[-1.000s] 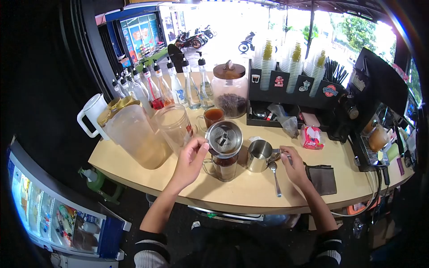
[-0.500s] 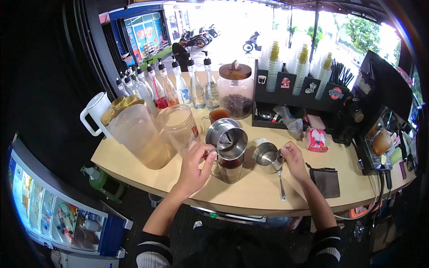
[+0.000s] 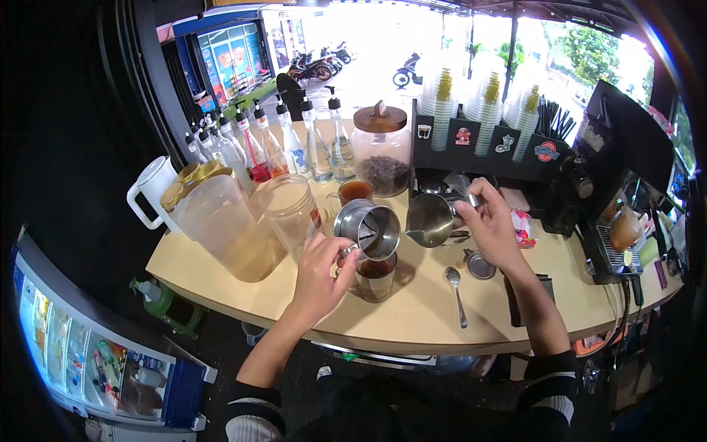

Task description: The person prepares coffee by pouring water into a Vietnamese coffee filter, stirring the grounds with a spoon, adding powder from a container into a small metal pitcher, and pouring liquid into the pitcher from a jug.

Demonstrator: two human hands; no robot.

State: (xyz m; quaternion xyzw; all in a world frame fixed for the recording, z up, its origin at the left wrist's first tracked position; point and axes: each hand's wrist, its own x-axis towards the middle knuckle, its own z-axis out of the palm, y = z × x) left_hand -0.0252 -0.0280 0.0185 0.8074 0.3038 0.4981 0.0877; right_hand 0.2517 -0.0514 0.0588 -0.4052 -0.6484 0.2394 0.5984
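Observation:
My left hand is closed on the handle of a steel jug, held tilted with its mouth facing me. Just below that jug stands a glass of dark brown liquid. My right hand grips the handle of a steel milk pitcher, which is off the table and tipped, its spout pointing left and down. No stream shows between the two vessels. Behind the jug is a glass mug of amber-brown drink. A spoon and a round metal lid lie below my right hand.
To the left are a clear jar, a large plastic jug and several pump bottles. A wood-lidded jar and a black cup rack stand behind. A coffee machine is at right.
My right hand has raised the milk pitcher off the table and tipped it toward the jug, exposing the round metal lid. My left hand keeps the jug tilted over the glass.

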